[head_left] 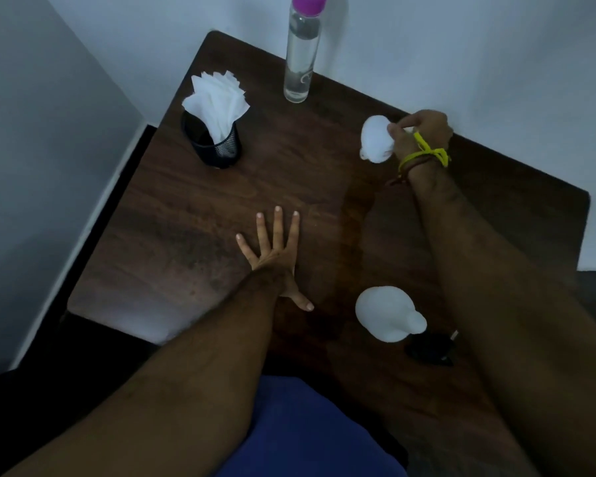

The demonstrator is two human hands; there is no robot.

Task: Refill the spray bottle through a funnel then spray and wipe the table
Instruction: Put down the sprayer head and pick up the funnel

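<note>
On the dark wooden table (193, 215) the person's left hand (272, 256) lies flat with fingers spread, palm down near the middle, holding nothing; it seems placed to steady the body while the other arm reaches. The right hand (417, 132), with a yellow thread (424, 153) tied round the wrist, is at the far right edge, its fingers pinching the rim of a small white plastic funnel (375, 139), which is tilted on its side with the spout pointing near-left. Whether the funnel touches the table cannot be told.

Near the right forearm lies a white rounded plastic spray bottle (387, 316) on its side, with a black part that looks like the spray head (429, 349) just beside it, apparently off so the neck is open for filling. At the far edge stands a tall clear water bottle with a purple cap (301, 53), upright and capped, probably the refill source. To the left, a black mesh cup holding white paper napkins (215, 125) waits for wiping. Judging by this, filling has not begun.
</note>
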